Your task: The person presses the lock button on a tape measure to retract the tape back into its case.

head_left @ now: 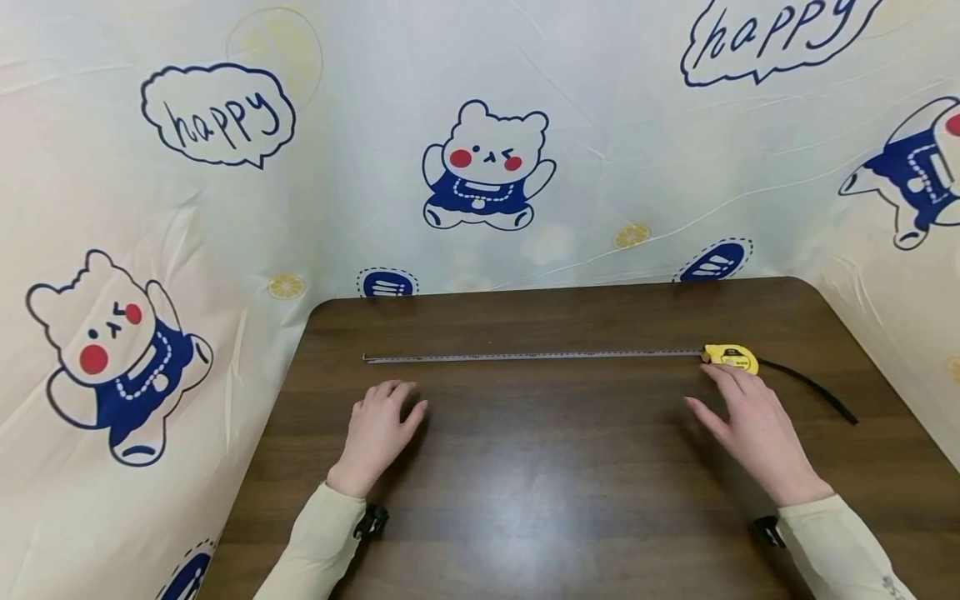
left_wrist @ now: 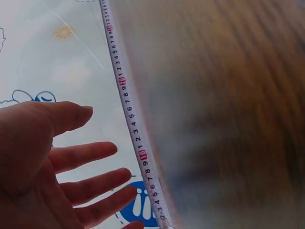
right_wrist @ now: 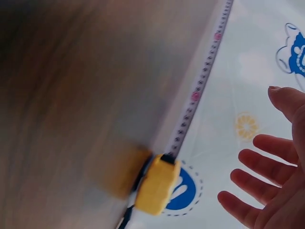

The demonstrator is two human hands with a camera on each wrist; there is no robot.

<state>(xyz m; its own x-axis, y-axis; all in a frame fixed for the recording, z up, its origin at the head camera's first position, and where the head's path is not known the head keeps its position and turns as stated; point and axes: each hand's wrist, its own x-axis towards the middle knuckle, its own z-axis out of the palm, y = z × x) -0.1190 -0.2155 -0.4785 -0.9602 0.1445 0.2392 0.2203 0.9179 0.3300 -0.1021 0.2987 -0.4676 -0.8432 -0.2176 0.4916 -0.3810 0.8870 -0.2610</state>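
A yellow tape measure (head_left: pixel 731 357) lies toward the far right of the brown table, its blade (head_left: pixel 532 357) pulled out leftward in a straight line. A black strap (head_left: pixel 810 387) trails from the case to the right. My right hand (head_left: pixel 757 425) is just in front of the case, fingers spread and holding nothing; in the right wrist view the fingers stand apart from the yellow case (right_wrist: pixel 158 185). Near the blade's hooked end, my left hand (head_left: pixel 377 431) is over the table with relaxed, empty fingers. Printed numbers show along the blade (left_wrist: pixel 133 124) in the left wrist view.
The brown table (head_left: pixel 525 500) has rounded far corners. Behind it and at both sides hangs a pale curtain (head_left: pixel 360 167) printed with bears, lemon slices and the word "happy". Black bands sit at both wrists, by the cream sleeves (head_left: pixel 315 537).
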